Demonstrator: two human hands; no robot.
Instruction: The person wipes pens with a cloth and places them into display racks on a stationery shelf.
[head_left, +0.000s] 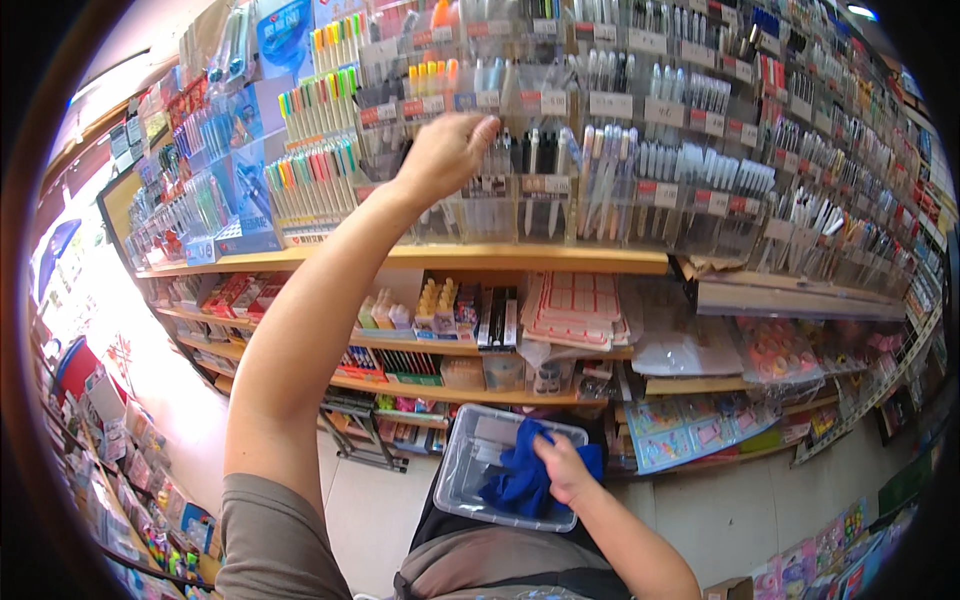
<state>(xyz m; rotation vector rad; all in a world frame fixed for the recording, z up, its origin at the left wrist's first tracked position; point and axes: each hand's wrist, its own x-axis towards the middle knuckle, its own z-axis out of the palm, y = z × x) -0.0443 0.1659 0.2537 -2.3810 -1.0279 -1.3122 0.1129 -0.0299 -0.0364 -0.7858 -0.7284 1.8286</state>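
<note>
My left hand (452, 154) is raised to the clear pen rack, in front of its lower rows. Its fingers curl away from the camera, and whether they hold anything is hidden. Black and white pens (544, 152) stand in the compartment just right of it. Low before my body, my right hand (564, 469) grips a crumpled blue cloth (519, 474). The cloth hangs over and into a clear plastic bin (459, 491) at my lap, which has a pale label inside or on its base.
A wooden shelf edge (525, 257) runs below the pen rack. Highlighters (315, 180) stand in rows at the left. Lower shelves hold boxes and red-printed label sheets (574, 304). A blue sticker sheet (694, 431) juts out at lower right. A dark metal stand (367, 435) is on the floor.
</note>
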